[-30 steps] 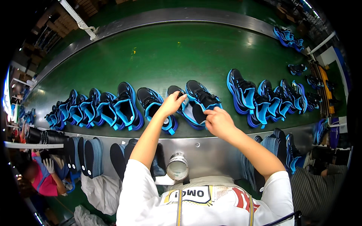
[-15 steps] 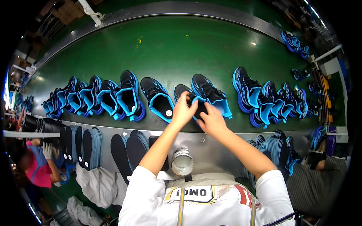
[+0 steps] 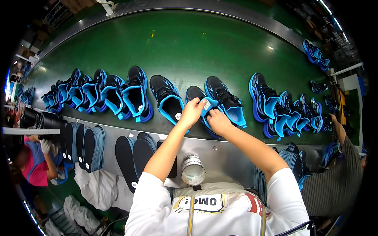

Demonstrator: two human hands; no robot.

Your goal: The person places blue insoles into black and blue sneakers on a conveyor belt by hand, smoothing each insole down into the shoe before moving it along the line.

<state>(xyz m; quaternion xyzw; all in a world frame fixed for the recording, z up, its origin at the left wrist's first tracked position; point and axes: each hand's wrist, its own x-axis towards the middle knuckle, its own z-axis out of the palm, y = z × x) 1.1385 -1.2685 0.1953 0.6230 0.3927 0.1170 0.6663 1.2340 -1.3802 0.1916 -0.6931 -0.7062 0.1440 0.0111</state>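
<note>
A black and blue sneaker point(image 3: 193, 93) stands in front of me on the green belt, toe pointing away. My left hand point(image 3: 191, 113) pinches its light blue tongue point(image 3: 210, 104), pulled up so that a small white label shows. On the sneaker's opening, my right hand point(image 3: 219, 121) has its fingers curled against the lining; the fingertips are partly hidden. Close on the left stands another sneaker point(image 3: 160, 84) with a dark insole and a round white sticker inside. Just right of the held one is a sneaker point(image 3: 217, 88) with a pale inside.
Rows of matching sneakers line the belt point(image 3: 177, 43) at left point(image 3: 136, 80) and right point(image 3: 260, 92). On the metal ledge are stacked insoles point(image 3: 128, 157) and a jar point(image 3: 193, 171). Co-workers sit at far left point(image 3: 37, 161) and right point(image 3: 334, 177).
The tongue is now pulled up with its label showing, and my right fingers have curled in. The view has shifted slightly. The right co-worker's arm now reaches toward the belt.
</note>
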